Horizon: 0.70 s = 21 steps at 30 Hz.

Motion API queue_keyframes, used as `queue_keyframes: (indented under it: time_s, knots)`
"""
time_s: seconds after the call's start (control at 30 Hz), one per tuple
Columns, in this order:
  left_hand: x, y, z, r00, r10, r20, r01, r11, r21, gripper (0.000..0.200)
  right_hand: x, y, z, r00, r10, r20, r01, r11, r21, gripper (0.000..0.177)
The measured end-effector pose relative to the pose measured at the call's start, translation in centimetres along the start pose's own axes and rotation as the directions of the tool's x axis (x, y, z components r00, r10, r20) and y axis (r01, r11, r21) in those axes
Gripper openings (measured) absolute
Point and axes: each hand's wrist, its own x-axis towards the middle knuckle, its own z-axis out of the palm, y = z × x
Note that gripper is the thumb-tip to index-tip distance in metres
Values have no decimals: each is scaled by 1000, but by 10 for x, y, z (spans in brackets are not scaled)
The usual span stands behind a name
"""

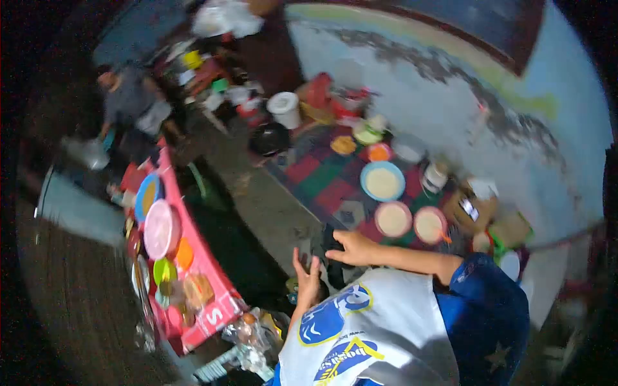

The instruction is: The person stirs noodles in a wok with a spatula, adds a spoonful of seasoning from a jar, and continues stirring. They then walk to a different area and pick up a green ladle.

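Note:
My left hand (308, 278) is raised in front of the white printed apron (399, 321), its fingers spread and nothing between them. Close by on its right, my right hand (353, 249) reaches out from a blue sleeve (489, 309). Its fingers point left and stand apart, with no object visible in them. A dark shape (333, 270) lies just under the right fingertips, too blurred to name. Beyond the right hand, on a checked mat (309, 170), are a blue-rimmed bowl (382, 181) and two pink-rimmed bowls (393, 219), all with pale contents.
At left, a pink-covered table (215, 276) carries a pink basin (162, 228), a blue bowl (149, 198) and orange and green dishes. A person (132, 106) stands beyond it. A white bucket (283, 109) and a black pot (269, 139) are near the mat's far end. A wall (412, 96) borders the mat.

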Motion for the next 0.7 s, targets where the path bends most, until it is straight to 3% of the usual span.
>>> queue_keyframes:
  time_s: [0.07,0.13,0.17,0.23,0.27,0.3,0.37,0.4,0.47,0.5,0.57,0.6,0.63,0.7]
  knots:
    - [13,6,4,995,-16,99,5,993,114,70,-8,28,-1,987,118,-106,-112,992,60,29]
    - [18,13,9,965,-38,260,6,992,123,73,-24,36,6,950,257,-178,-199,936,291,29]
    - [23,9,15,948,-72,309,27,989,148,73,-32,36,12,928,306,-213,-234,923,305,29]
    - [28,3,24,744,-17,668,208,956,-208,73,-43,31,20,931,352,-99,-197,710,676,30]
    - [34,-19,19,730,-131,671,310,938,-153,71,-49,32,28,937,337,-95,-194,725,661,31]
    - [38,-26,19,689,-365,626,459,889,14,62,-58,31,40,943,323,-81,-198,739,645,32]
    - [36,-32,32,617,-463,636,609,793,-12,49,-79,23,66,725,689,-24,-404,453,794,51]
    - [40,-40,36,591,-479,649,621,784,12,49,-86,26,65,704,709,-38,-402,442,802,51]
    - [36,-62,32,587,-514,626,498,838,221,39,-113,28,73,919,393,-41,-187,524,831,47]
    - [30,-65,36,552,-564,614,495,815,303,36,-136,58,110,855,518,-20,-278,492,825,54]
    - [3,-59,55,554,-650,520,553,754,354,42,-167,69,131,824,557,-105,-251,525,813,58]
    - [-13,-41,67,574,-648,501,487,762,428,49,-174,64,129,816,566,-117,-249,527,813,58]
    - [-20,-44,73,567,-648,508,480,761,436,49,-179,53,121,811,563,-163,-164,485,859,57]
    - [-31,-53,87,579,-522,626,311,851,422,53,-188,30,101,788,556,-264,24,401,916,56]
